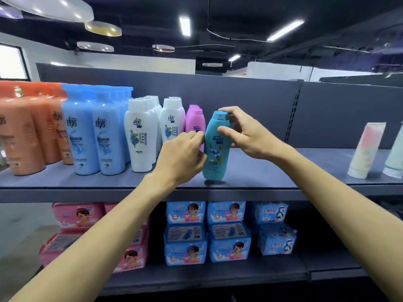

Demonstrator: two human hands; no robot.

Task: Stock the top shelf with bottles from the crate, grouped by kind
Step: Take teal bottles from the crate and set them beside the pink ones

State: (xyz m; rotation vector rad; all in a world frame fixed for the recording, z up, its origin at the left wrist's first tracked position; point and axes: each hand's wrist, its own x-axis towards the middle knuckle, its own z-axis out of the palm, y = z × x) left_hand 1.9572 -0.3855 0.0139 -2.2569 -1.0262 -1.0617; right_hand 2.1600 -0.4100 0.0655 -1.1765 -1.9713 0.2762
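Observation:
A teal bottle (216, 147) stands upright near the front of the grey top shelf (272, 171). My right hand (244, 136) holds it, thumb on its front and fingers around its cap and neck. My left hand (183, 155) has curled fingers touching the bottle's left side. Behind it, a row of pink bottles (194, 122) runs toward the back panel. Further left stand white bottles (141, 136), light blue bottles (96, 131) and orange bottles (26, 131), each kind in its own rows. The crate is out of view.
Two tubes (366, 149) stand on the shelf's far right, with bare shelf between them and the teal bottle. The lower shelf holds pink packs (76, 216) and blue packs (226, 232). A grey back panel (250, 110) closes the shelf behind.

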